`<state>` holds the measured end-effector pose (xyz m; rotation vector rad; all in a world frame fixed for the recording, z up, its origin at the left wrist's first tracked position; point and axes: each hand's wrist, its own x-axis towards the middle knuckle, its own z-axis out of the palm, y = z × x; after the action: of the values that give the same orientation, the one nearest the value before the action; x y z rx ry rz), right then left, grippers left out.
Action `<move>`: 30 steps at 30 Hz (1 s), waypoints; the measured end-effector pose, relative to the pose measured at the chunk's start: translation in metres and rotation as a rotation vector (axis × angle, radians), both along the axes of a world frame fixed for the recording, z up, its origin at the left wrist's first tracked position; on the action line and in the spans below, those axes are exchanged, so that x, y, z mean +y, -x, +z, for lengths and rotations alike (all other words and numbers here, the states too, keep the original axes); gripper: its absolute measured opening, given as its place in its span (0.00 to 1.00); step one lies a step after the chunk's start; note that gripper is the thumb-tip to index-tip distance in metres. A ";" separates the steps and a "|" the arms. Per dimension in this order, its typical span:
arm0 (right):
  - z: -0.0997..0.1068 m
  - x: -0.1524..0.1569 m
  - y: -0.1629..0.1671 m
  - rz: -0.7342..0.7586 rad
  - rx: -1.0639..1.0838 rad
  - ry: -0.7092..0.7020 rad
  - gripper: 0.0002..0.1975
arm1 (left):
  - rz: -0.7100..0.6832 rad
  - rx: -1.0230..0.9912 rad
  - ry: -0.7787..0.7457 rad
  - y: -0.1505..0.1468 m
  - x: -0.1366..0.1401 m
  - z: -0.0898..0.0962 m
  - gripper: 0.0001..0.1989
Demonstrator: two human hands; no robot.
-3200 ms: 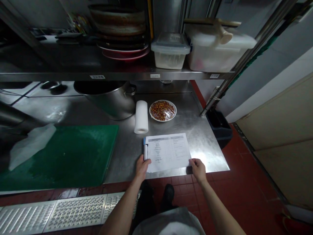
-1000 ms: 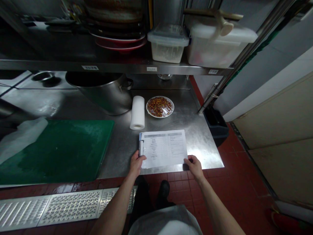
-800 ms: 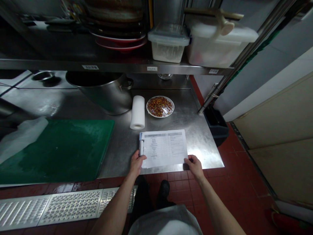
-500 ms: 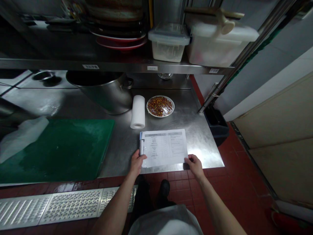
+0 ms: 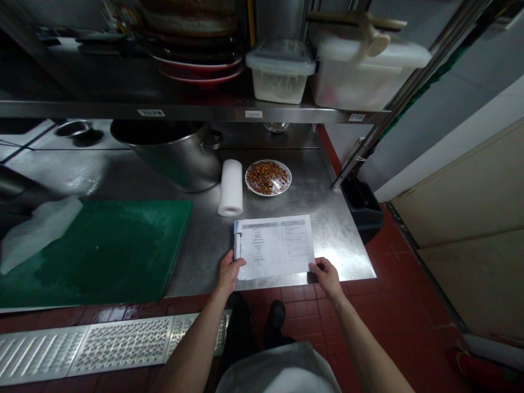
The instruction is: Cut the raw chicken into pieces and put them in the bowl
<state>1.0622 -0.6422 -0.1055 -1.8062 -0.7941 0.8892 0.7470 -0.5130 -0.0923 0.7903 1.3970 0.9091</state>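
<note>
A clipboard (image 5: 275,246) with printed table sheets is held between my two hands over the front edge of the steel counter (image 5: 204,240). My left hand (image 5: 229,271) grips its left end beside the metal clip, thumb on top of the paper. At the lower right corner, my right hand (image 5: 326,274) pinches the sheets and board, with the fingers curled under. Just beyond the clipboard stands a white paper roll (image 5: 231,188). To the roll's right is a white plate of small red-brown and yellow pieces (image 5: 268,178) under clear film.
On the left lies a green cutting board (image 5: 102,251) with a translucent plastic bag (image 5: 39,232). Behind is a large steel pot (image 5: 176,155). A shelf (image 5: 204,112) overhead carries lidded tubs (image 5: 280,71) and stacked red dishes (image 5: 200,73). A dark bin (image 5: 362,204) stands right of the counter.
</note>
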 end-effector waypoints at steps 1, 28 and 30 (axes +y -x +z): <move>0.000 0.000 0.000 0.000 0.004 0.000 0.24 | 0.007 0.000 0.005 0.000 0.000 0.000 0.25; 0.002 0.000 0.001 -0.012 0.083 -0.019 0.20 | -0.005 -0.012 0.005 -0.001 0.001 0.003 0.24; 0.002 0.000 0.002 -0.013 0.087 -0.018 0.19 | 0.000 -0.013 0.012 0.000 0.001 0.002 0.24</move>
<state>1.0606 -0.6422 -0.1036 -1.7436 -0.7325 0.9430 0.7473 -0.5123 -0.0902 0.7746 1.3894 0.9037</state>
